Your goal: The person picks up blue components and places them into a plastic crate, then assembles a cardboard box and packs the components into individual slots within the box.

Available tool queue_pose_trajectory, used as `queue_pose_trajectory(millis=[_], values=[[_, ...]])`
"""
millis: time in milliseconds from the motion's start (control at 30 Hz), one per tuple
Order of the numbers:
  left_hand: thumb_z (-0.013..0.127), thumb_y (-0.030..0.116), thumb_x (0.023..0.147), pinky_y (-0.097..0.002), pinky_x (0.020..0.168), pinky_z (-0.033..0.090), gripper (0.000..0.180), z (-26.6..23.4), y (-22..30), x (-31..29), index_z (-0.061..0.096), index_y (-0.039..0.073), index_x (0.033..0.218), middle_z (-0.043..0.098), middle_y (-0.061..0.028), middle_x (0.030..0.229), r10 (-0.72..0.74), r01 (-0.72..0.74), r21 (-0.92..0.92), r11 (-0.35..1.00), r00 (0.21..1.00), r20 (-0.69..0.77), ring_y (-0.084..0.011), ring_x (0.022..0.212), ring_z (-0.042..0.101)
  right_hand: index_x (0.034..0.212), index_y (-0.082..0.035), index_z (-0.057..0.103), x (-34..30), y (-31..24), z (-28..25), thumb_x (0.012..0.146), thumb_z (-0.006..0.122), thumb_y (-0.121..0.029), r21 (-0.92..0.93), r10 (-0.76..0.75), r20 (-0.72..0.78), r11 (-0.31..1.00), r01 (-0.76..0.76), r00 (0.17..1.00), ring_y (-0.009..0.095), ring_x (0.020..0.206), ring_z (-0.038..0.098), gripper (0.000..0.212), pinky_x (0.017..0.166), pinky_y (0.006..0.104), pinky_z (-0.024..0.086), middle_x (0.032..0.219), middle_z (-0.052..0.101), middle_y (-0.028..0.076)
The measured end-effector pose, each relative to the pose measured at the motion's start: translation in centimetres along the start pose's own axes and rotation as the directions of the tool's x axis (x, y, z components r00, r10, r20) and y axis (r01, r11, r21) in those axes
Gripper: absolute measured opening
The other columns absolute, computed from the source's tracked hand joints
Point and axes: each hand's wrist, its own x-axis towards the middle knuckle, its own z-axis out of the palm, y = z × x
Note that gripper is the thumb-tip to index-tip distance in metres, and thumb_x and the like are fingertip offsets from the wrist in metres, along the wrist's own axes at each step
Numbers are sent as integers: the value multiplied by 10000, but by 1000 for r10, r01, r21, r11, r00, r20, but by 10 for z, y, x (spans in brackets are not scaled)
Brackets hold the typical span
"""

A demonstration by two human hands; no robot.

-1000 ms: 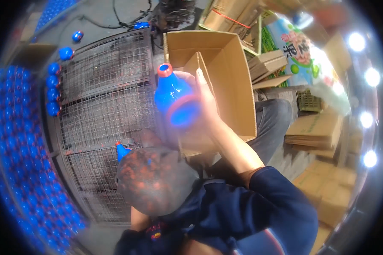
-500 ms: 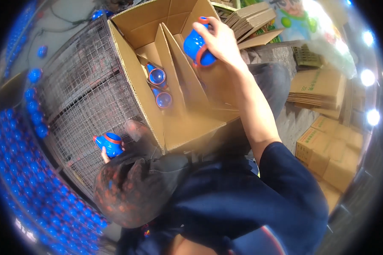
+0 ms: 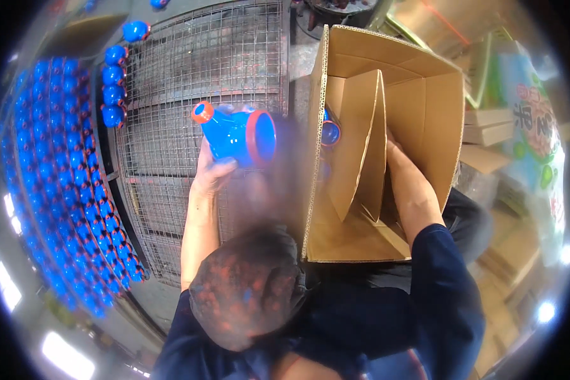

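Observation:
My left hand (image 3: 218, 166) grips a glossy blue hollow piece (image 3: 231, 136) above the wire mesh. Its wide mouth, rimmed in orange, faces right; a narrow orange-tipped neck points up and left. My right hand (image 3: 394, 151) reaches deep into a cardboard box (image 3: 448, 114), on the right side of the cardboard dividers (image 3: 361, 126). The divider hides its fingers, so whatever they hold cannot be seen. In the box's left compartment lies another blue piece (image 3: 330, 133) with an orange rim, partly covered by the divider.
A mesh-topped rack (image 3: 164, 82) stands to the left, with a short row of blue pieces (image 3: 113, 95) along its edge. Beyond it are many more blue pieces (image 3: 50, 164) in dense rows. My knee (image 3: 247, 285) is close below. Flattened cardboard (image 3: 487, 130) and a printed plastic bag (image 3: 538, 120) lie right.
My right hand has gone from above the box, holding a blue piece, down into the right compartment. My left hand has raised its blue piece over the mesh. The view has swung left.

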Motion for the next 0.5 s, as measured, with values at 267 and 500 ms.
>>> queue_pose_trajectory(millis=[267, 500], values=[[875, 167, 566, -398, 1065, 423, 1295, 32, 14, 18, 48, 73, 1557, 534, -117, 1316, 127, -210, 307, 928, 955, 270, -238, 1216, 535, 1104, 0, 652, -186, -141, -161, 1006, 546, -147, 446, -34, -880, 280, 850, 473, 154, 939, 656, 207, 836, 263, 514, 1040, 688, 82], [887, 188, 593, -436, 1130, 342, 1361, 121, 45, 16, -67, 114, 1561, 375, -164, 1470, -51, -209, 464, 861, 872, 486, -277, 1360, 398, 1056, -66, 673, -382, -222, -191, 879, 700, -306, 187, -799, -550, 167, 968, 244, 241, 892, 689, 300, 814, 332, 526, 935, 698, 119]])
